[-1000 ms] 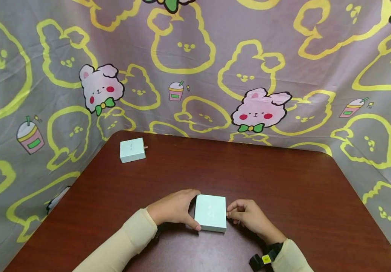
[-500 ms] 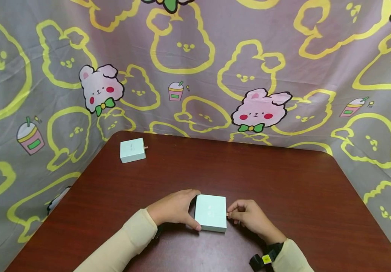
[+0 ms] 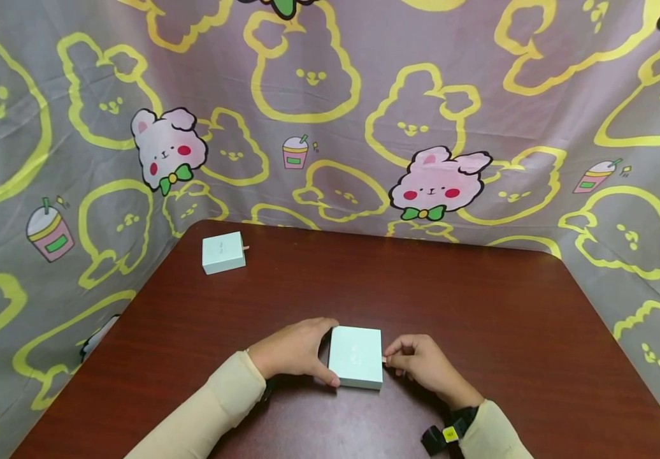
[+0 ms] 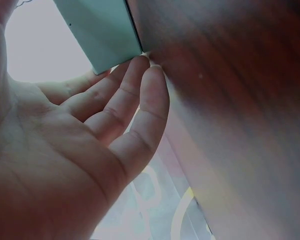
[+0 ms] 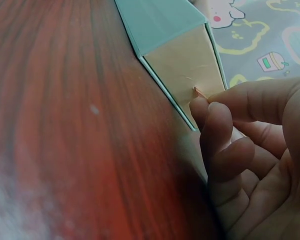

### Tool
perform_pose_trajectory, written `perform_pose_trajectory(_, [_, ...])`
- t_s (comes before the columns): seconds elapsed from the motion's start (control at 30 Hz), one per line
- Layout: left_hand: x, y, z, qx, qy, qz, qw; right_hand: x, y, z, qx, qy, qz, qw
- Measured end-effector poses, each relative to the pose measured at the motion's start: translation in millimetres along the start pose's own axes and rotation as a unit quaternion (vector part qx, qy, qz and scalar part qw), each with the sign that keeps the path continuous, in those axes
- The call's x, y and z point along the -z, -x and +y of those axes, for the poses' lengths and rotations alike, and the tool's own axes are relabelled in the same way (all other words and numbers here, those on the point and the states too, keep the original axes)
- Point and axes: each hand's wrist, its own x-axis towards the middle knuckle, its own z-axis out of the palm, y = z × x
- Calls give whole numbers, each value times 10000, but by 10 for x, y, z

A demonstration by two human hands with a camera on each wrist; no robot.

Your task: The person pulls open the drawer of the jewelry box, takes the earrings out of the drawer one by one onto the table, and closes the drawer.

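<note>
A flat, pale mint drawer box [image 3: 355, 357] lies on the dark wooden table near its front. My left hand [image 3: 295, 352] grips it from the left, thumb at the near edge and fingers at the far edge. In the left wrist view, fingertips [image 4: 154, 82] meet the box's corner. On the right side, my right hand [image 3: 422, 366] pinches a small pinkish ribbon tab [image 5: 200, 93] between thumb and fingers. That tab comes out of the beige drawer front [image 5: 180, 65], which sits about level with the sleeve's opening. The box's inside is hidden.
Another mint box [image 3: 223, 253], with a ribbon tab on its right side, stands at the table's far left corner. A patterned cloth [image 3: 330, 127] hangs behind and along both sides of the table [image 3: 450, 299].
The head view has shifted very slightly. Both hands and the box stay in place, with the same grip on the box and the tab.
</note>
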Motion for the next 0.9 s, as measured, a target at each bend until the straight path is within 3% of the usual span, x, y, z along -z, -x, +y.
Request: perform_pose_trajectory(0.9, [-8,-18,-5,-28,-29,20,10000,26,-4,17,-17,229,72,9997])
